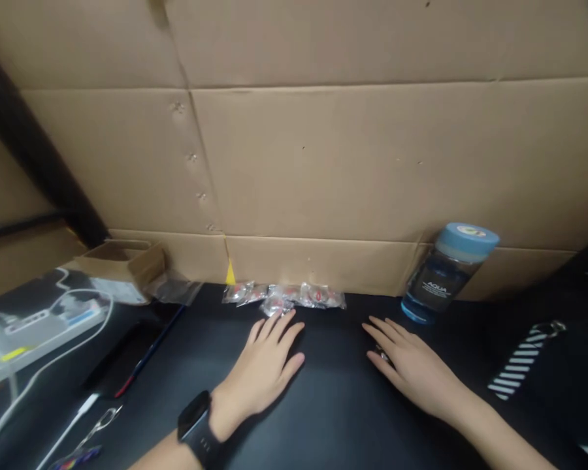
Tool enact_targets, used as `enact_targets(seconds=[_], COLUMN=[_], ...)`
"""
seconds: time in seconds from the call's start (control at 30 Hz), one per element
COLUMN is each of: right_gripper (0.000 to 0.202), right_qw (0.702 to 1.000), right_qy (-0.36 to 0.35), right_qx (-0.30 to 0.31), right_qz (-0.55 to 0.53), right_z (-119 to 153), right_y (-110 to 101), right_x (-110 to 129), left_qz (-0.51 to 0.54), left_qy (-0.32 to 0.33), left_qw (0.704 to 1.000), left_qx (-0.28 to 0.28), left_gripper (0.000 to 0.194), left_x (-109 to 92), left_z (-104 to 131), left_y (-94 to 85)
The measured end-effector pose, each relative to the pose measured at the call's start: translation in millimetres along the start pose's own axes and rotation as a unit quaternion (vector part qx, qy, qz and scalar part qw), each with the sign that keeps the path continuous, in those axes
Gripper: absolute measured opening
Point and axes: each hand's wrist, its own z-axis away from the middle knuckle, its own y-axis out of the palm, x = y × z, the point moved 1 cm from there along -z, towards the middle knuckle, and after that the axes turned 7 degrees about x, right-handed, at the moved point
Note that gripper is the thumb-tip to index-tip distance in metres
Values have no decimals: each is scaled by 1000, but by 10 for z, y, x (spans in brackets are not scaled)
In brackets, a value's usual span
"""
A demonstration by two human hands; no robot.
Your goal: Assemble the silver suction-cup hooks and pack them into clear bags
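Note:
My left hand (264, 365) lies palm down on the black tabletop (323, 405), fingers spread, with a dark watch (198, 418) on the wrist. Its fingertips reach the near edge of a row of small clear plastic packets (279, 297); whether they touch is hard to tell. Inside the packets are shiny round pieces, some with red marks. Flat on the table to the right is my right hand (406, 359), fingers apart. A small shiny object (383, 354) shows between its thumb and index finger, mostly covered by the hand, its kind unclear.
A blue-lidded bottle (438, 274) stands beyond my right hand, with a striped strap (519, 362) farther right. At left are a power strip (39, 333), white cable, open cardboard box (122, 264), dark phone-like slab (125, 356) and pen (149, 352). A cardboard wall (313, 163) closes the back.

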Motion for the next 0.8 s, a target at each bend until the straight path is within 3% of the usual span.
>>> enact_targets(seconds=[0.3, 0.43, 0.57, 0.8], right_gripper=[51, 40, 33, 40], right_qw=[994, 989, 986, 982], right_qy=[5, 0, -12, -6], right_qx=[11, 31, 27, 1], right_qz=[-112, -147, -163, -190], right_z=[228, 242, 161, 145], right_y=[5, -53, -67, -132], right_x=[-251, -343, -323, -258], left_qz=[17, 23, 17, 14], left_qy=[35, 49, 44, 62], left_qw=[999, 998, 997, 998], left_qx=[3, 35, 53, 20], left_gripper=[61, 55, 50, 44], left_x=[-20, -62, -103, -201], left_z=[49, 46, 52, 98], left_y=[43, 24, -43, -69])
